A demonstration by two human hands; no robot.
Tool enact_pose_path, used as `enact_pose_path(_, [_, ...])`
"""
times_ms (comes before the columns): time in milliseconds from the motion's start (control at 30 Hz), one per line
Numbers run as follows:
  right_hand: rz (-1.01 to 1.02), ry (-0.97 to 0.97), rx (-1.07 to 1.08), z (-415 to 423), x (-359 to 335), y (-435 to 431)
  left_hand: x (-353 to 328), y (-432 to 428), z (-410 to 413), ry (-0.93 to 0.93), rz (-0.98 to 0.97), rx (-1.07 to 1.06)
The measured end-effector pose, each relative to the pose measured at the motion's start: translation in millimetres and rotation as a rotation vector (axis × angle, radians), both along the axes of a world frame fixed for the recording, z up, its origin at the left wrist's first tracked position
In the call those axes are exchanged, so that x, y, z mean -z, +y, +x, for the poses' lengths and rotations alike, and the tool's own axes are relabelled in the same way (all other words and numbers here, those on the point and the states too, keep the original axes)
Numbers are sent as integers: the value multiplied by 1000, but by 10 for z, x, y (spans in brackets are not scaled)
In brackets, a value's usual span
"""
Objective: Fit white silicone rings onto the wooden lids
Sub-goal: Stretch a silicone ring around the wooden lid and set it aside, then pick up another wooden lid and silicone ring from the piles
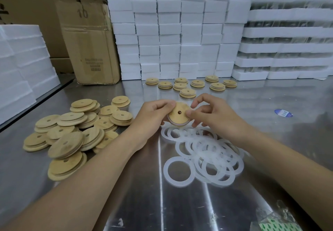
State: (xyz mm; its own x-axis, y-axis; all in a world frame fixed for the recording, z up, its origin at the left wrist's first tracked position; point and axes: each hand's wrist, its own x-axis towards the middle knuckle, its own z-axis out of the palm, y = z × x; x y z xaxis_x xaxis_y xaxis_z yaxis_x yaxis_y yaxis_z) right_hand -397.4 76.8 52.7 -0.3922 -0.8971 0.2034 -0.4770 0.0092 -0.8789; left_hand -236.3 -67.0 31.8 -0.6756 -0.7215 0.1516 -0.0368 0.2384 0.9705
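Wooden lid (179,113) — holed face tilted toward camera — pinched between both hands (153,114) (215,116).

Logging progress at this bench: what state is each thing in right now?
Held lid: lifted, tilted toward the camera.
Ring: around held lid's lower edge; full seating unclear.
Left hand: pinches lid's left rim.
Right hand: pinches lid's right rim.
Lid pile: loose heap, no rings visible.
Ring pile: loose, overlapping, lying flat.
Back lids: nine, lying flat, seemingly ringed.
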Motion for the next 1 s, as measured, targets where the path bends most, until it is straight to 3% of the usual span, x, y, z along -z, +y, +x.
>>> enact_pose_path(100, [24, 34, 10, -41, -24, 0, -8, 53, -8, -9, -44, 12])
enact_pose_path(300, [37, 116, 257, -496, -54, 22, 1, 47, -14, 10, -77, -74])
enact_pose_path(533, [433, 558, 588, -869, 44, 140, 22, 10, -35, -7, -76, -114])
enact_pose_path(733, [342, 595, 468, -762, 31, 63, 20, -4, -36, -10, -106, -108])
enact_pose_path(833, [408, 715, 362, -739, 78, 38, 27, 1, -34, -32, -119, -104])
enact_pose_path(1000, [443, 738, 228, -749, 173, 16, 22, 17, -38, -30, -114, -106])
